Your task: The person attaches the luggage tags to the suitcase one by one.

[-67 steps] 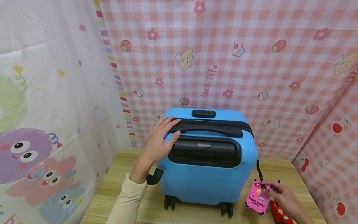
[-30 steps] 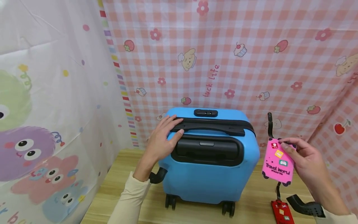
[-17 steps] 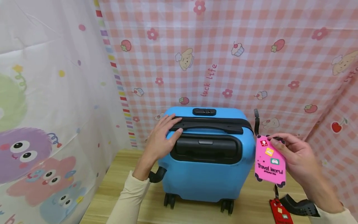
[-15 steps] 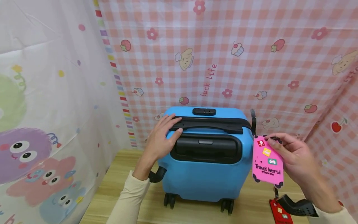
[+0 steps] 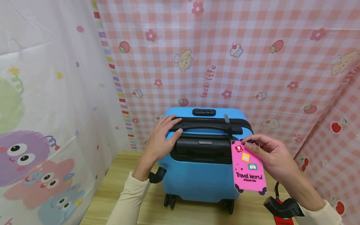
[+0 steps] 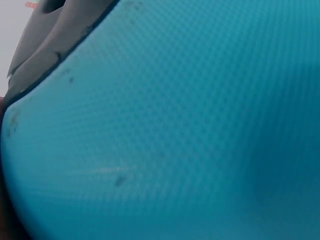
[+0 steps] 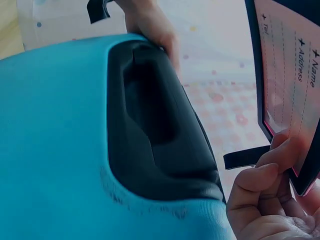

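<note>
At the upper left of the blue suitcase (image 5: 197, 182), the person's left hand (image 5: 161, 142) is resting unclenched, its extended fingers lying across the end of the black carry handle (image 5: 208, 125) and its thumb pointing along the near side. Toward the suitcase's right side, the right hand (image 5: 272, 153) is pinching the pink luggage tag (image 5: 248, 165) by its upper right corner, between thumb and fingers. The tag is hanging upright in front of the suitcase, its "Travel World" face showing in the head view and its right end of the black recessed panel (image 5: 205, 150) being covered. In the right wrist view, the reverse is displaying lines for Name, Address and Tel. A dark strap (image 5: 228, 125) is rising from the tag and overlapping the handle's right end in the head view; whether it is touching cannot be told.

Farther out, black wheels (image 5: 169, 200) are supporting the suitcase on the wood-grain tabletop (image 5: 112, 187). A red luggage tag (image 5: 284, 221) is lying at lower right, partly hidden by a black wrist mount (image 5: 284, 207). Behind, a pink gingham cloth (image 5: 168, 47) is hanging beside a white cartoon-printed cloth (image 5: 70, 103).
</note>
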A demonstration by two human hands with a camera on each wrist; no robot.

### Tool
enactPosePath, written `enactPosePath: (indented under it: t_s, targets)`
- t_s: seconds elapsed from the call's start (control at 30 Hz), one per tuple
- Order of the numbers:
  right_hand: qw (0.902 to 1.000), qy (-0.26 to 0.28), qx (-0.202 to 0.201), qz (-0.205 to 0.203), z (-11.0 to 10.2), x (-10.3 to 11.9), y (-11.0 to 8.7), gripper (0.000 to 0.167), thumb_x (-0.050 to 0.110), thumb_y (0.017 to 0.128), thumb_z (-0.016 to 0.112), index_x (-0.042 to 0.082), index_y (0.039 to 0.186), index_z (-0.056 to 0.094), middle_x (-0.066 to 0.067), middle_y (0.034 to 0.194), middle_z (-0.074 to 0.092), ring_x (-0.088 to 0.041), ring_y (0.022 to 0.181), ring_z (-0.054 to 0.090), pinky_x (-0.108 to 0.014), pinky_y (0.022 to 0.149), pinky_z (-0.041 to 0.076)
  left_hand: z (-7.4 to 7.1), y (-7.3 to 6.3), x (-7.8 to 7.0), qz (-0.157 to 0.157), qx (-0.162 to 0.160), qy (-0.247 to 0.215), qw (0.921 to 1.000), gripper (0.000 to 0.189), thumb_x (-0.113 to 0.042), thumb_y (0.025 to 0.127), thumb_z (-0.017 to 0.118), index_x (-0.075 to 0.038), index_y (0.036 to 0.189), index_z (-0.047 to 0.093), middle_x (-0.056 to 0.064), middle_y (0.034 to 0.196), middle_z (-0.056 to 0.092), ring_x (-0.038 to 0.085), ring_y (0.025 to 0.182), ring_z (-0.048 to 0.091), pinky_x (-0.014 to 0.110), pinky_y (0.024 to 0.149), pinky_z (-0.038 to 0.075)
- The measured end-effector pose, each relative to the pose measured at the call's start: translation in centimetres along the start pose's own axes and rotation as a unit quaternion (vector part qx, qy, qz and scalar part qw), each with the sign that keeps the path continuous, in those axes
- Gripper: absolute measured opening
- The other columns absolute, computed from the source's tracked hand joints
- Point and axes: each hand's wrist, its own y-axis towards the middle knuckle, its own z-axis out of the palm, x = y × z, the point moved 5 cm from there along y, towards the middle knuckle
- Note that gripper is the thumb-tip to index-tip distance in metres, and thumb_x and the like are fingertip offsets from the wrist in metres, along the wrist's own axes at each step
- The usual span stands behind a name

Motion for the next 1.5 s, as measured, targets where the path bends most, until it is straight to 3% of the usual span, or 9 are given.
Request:
enactPosePath:
  t_s: [0.33, 0.63, 0.77, 1.03, 1.27, 1.5]
  targets:
    - [0.9978, 0.003, 0.056, 0.035, 2.6, 0.2, 0.5, 0.018, 0.011, 0.103, 0.053, 0.013, 0.113, 0.067, -0.007, 0.097, 0.07, -0.022, 0.071, 0.071, -0.033, 0.06, 0.06, -0.1, 0.2, -0.1, 0.006, 0.004, -0.002, 1.0, 0.047, -0.042, 0.099, 0.054, -0.023, 0.142, 0.055, 0.003, 0.156, 0.04, 0.027, 0.149, 0.025, 0.061, 0.116, 0.022]
    - [0.9942, -0.007, 0.098, 0.044, 4.9, 0.7, 1.1, 0.017, 0.014, 0.102, 0.054, 0.006, 0.112, 0.066, -0.009, 0.085, 0.071, -0.021, 0.067, 0.071, -0.034, 0.058, 0.059, -0.5, 0.5, -0.5, 0.011, 0.016, 0.015, 0.9997, 0.052, -0.043, 0.098, 0.056, -0.021, 0.145, 0.052, 0.008, 0.154, 0.043, 0.031, 0.147, 0.028, 0.059, 0.116, 0.023]
    - [0.9933, -0.013, 0.095, 0.063, 5.5, 0.7, 1.4, 0.02, 0.019, 0.102, 0.056, 0.003, 0.112, 0.064, -0.01, 0.083, 0.07, -0.021, 0.066, 0.071, -0.034, 0.057, 0.059, -0.6, 0.8, -0.6, 0.012, 0.02, 0.022, 0.9995, 0.054, -0.043, 0.097, 0.057, -0.021, 0.146, 0.051, 0.01, 0.153, 0.044, 0.031, 0.145, 0.031, 0.059, 0.116, 0.023]
    - [0.9893, 0.033, 0.102, 0.099, 6.3, 0.2, 2.0, 0.014, 0.018, 0.1, 0.059, 0.011, 0.107, 0.069, -0.008, 0.086, 0.072, -0.019, 0.069, 0.072, -0.032, 0.062, 0.06, -1.1, 1.6, -1.4, 0.032, 0.015, 0.022, 0.9991, 0.051, -0.039, 0.097, 0.058, -0.019, 0.144, 0.053, 0.009, 0.144, 0.053, 0.03, 0.138, 0.038, 0.057, 0.115, 0.023]
    - [0.9881, 0.007, 0.087, 0.126, 7.1, -0.1, 2.6, 0.025, 0.025, 0.098, 0.063, 0.003, 0.11, 0.066, -0.009, 0.085, 0.071, -0.02, 0.069, 0.071, -0.032, 0.063, 0.059, -1.3, 2.6, -2.1, 0.03, 0.008, -0.003, 0.9995, 0.046, -0.038, 0.096, 0.06, -0.017, 0.138, 0.059, 0.006, 0.133, 0.061, 0.027, 0.128, 0.041, 0.056, 0.106, 0.028]
    - [0.9802, 0.075, 0.099, 0.154, 7.9, -0.2, 3.5, 0.025, 0.026, 0.099, 0.062, 0.003, 0.109, 0.065, -0.008, 0.088, 0.071, -0.018, 0.072, 0.072, -0.032, 0.067, 0.06, -0.9, 3.2, -3.0, 0.039, 0.033, 0.006, 0.9987, 0.042, -0.042, 0.094, 0.063, -0.017, 0.127, 0.067, 0.004, 0.116, 0.066, 0.024, 0.117, 0.046, 0.053, 0.098, 0.03]
